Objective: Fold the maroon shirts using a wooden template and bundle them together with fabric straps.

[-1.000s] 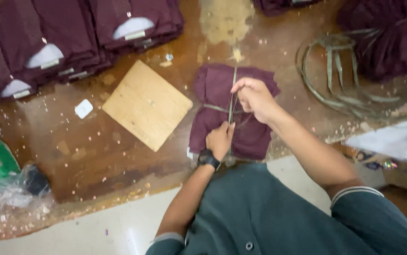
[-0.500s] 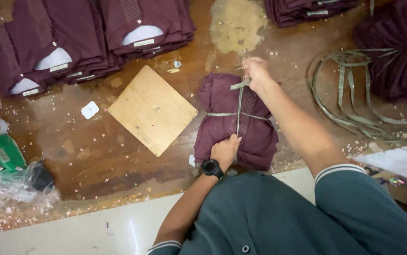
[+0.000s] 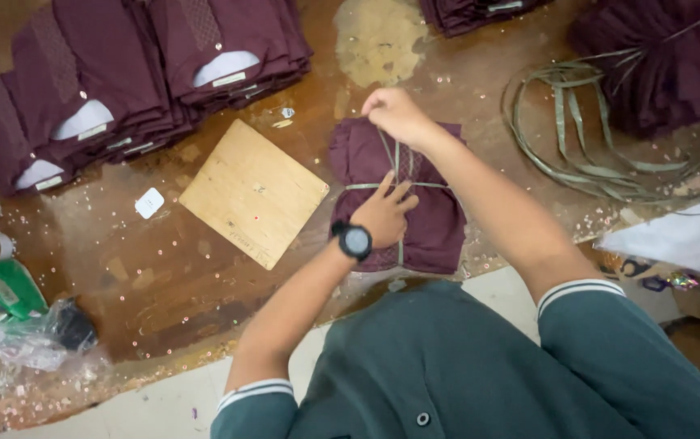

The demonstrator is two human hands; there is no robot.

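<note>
Pressing flat on the folded maroon bundle (image 3: 398, 195), the left hand (image 3: 384, 215) pins the crossed strap (image 3: 397, 162) while the right hand (image 3: 394, 114) has its grip clenched on the strap's far end, beside a wooden board (image 3: 254, 192).

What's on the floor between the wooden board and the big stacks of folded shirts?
In the head view, only small scraps lie on the brown floor between wooden board and shirt stacks.

A small white square label (image 3: 149, 202) lies on the brown floor, left of centre. At lower left, a crumpled clear plastic bag (image 3: 37, 345) sits beside a green package (image 3: 4, 286).
</note>
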